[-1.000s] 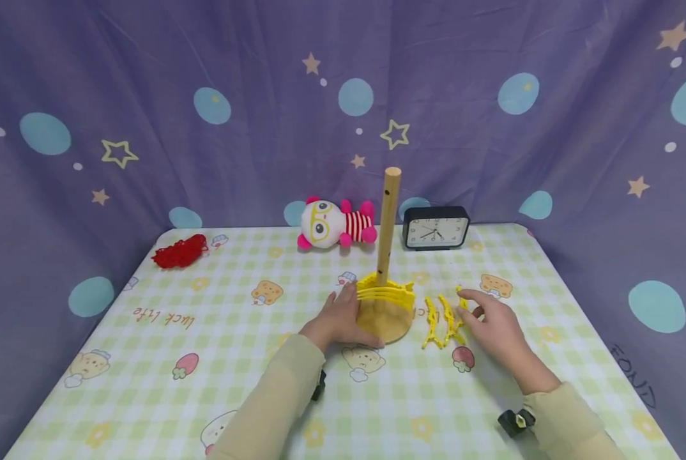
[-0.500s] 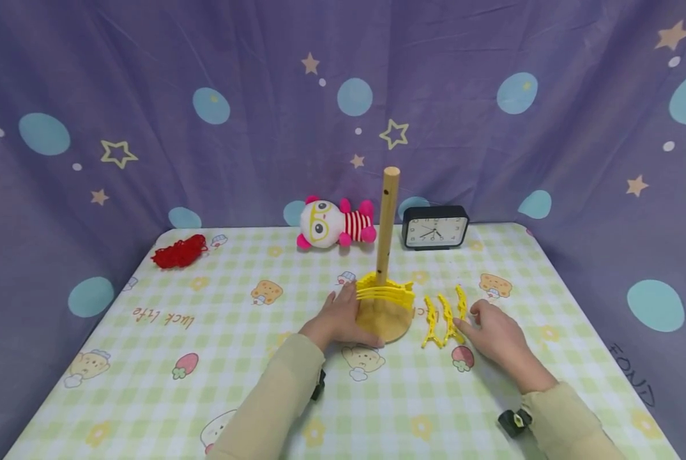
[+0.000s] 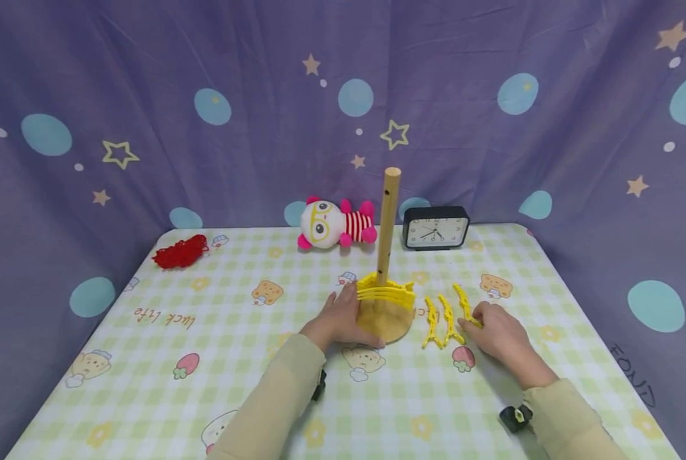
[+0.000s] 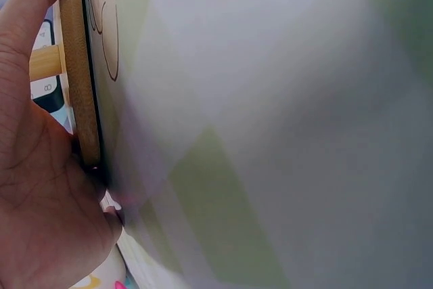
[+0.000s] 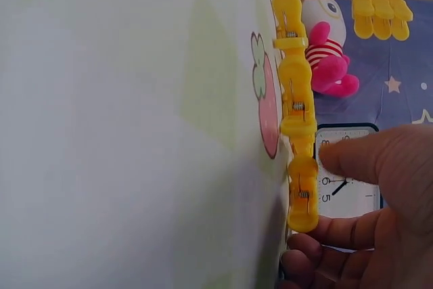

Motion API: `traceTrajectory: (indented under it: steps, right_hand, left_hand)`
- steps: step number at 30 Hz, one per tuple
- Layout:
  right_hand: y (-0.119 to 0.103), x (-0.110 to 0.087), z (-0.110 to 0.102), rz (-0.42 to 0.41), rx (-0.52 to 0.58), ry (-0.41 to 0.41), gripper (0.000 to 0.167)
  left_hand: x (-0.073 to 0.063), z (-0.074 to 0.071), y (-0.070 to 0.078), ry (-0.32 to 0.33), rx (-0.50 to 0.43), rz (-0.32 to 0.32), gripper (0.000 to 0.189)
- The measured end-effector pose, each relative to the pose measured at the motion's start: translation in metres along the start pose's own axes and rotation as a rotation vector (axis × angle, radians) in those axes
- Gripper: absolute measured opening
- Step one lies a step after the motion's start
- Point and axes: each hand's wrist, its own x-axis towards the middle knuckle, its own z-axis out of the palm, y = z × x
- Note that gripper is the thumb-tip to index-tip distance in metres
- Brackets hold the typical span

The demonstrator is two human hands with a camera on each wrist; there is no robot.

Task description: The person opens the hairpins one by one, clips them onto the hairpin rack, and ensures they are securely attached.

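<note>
My left hand (image 3: 338, 321) grips the edge of a round wooden base (image 3: 384, 324), with an upright wooden rod (image 3: 386, 230) rising from it. Several yellow hair clips (image 3: 386, 294) are gathered around the rod's foot, above the base. To the right lie three loose yellow clips in a row. My right hand (image 3: 499, 332) pinches the rightmost hair clip (image 3: 461, 299) by its near end, between thumb and index finger. In the right wrist view that same clip (image 5: 303, 197) shows its small spring. The other two, a left clip (image 3: 432, 321) and a middle clip (image 3: 449, 319), lie beside it.
At the back of the checked tablecloth (image 3: 234, 345) a pink and white plush toy (image 3: 336, 223) lies on its side. A black-framed clock (image 3: 435, 228) stands right of the rod. Red netting (image 3: 181, 252) is bunched at the far left. A purple curtain (image 3: 262, 147) hangs behind.
My right hand drew back from the rightmost clip's upper part to its near end and now pinches it there. That clip has turned, its near end swinging right. The left hand stays put.
</note>
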Motion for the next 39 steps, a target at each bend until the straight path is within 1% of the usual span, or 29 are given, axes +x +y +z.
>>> traceTrajectory:
  steps: [4,8,15,18,22,28,33,39]
  right_hand:
    - [0.001,0.000,0.000,-0.007,-0.002,-0.020,0.055]
    - [0.001,0.001,0.001,-0.003,-0.008,-0.039,0.058]
    - [0.001,0.000,0.001,-0.016,-0.009,-0.037,0.058]
    - [0.001,0.000,0.001,-0.018,-0.010,-0.035,0.054]
    - [0.001,-0.001,0.001,-0.020,-0.002,-0.013,0.048]
    - [0.005,-0.002,0.002,-0.031,0.053,0.074,0.038]
    - [0.006,-0.003,0.001,-0.040,0.124,0.173,0.038]
    - [-0.004,-0.007,-0.006,-0.108,0.227,0.301,0.040]
  left_hand:
    - [0.001,0.000,-0.001,0.007,0.007,0.003,0.130]
    - [0.001,0.000,-0.002,0.009,0.012,0.005,0.130]
    - [0.001,0.000,-0.001,0.005,0.006,-0.003,0.130]
    - [0.000,0.000,0.000,0.001,-0.001,-0.009,0.132]
    - [-0.001,0.000,0.001,0.000,-0.007,-0.015,0.133]
    - [-0.002,0.000,0.002,0.000,-0.016,-0.020,0.133]
    - [-0.003,0.000,0.003,0.002,-0.020,-0.014,0.135]
    - [-0.003,-0.001,0.002,0.003,-0.014,-0.007,0.134]
